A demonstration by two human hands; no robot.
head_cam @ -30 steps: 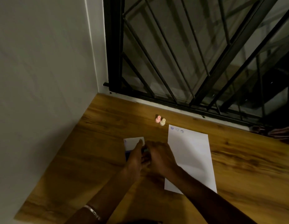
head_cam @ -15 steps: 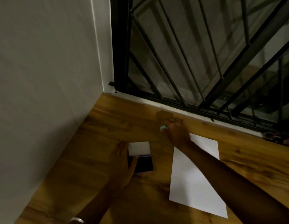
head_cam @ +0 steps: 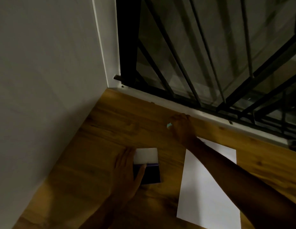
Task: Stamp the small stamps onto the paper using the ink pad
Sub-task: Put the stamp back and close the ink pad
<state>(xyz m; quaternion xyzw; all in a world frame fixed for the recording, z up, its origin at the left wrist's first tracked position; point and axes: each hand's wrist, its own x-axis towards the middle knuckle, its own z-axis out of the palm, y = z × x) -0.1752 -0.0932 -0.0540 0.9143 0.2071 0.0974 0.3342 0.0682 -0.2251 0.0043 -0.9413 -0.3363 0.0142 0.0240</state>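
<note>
Head: right hand [head_cam: 182,128] fingers pinch stamp [head_cam: 169,125]; ink pad [head_cam: 148,169] well apart.

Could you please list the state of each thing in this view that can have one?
ink pad: open, white lid folded back flat, dark pad exposed
left hand: flat beside the ink pad, thumb on its edge
right hand: closed around a small stamp
small stamp: in the right hand, only a pale teal tip showing
paper: lying flat on the wooden floor, partly under the right forearm

wood floor [head_cam: 110,129] | grey wall [head_cam: 44,63] left | black grille [head_cam: 201,55], prob. glass behind
</note>
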